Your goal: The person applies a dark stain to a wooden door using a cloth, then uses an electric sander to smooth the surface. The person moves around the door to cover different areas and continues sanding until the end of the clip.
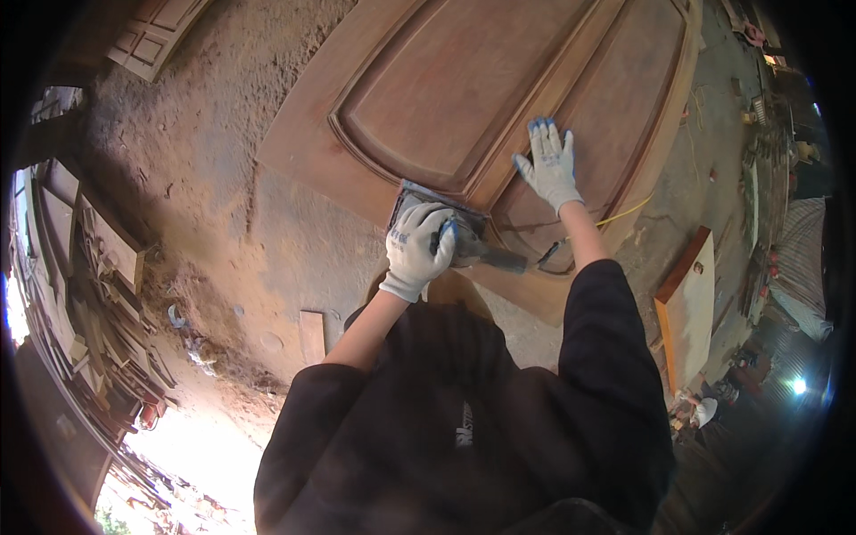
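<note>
A brown wooden panel door (464, 98) with raised mouldings lies in front of me, slanting up to the right. My left hand (419, 245), in a white glove with blue-coated fingers, is wrapped over the top of a dusty power sander (473, 245) at the door's near end. The sander's base is partly hidden under the hand. Farther right, my right hand (548, 165) wears a matching glove and rests flat on the door beside the middle rail, fingers stretched out and holding nothing. A yellow cord (629, 211) crosses the door's right side near my right forearm.
Stacked boards and timber (98, 303) line the left side. A pale board with a brown edge (691, 308) stands at the right. Another panelled door (156, 36) shows at the far left, and a small wooden piece (312, 337) lies on the dusty floor (232, 178).
</note>
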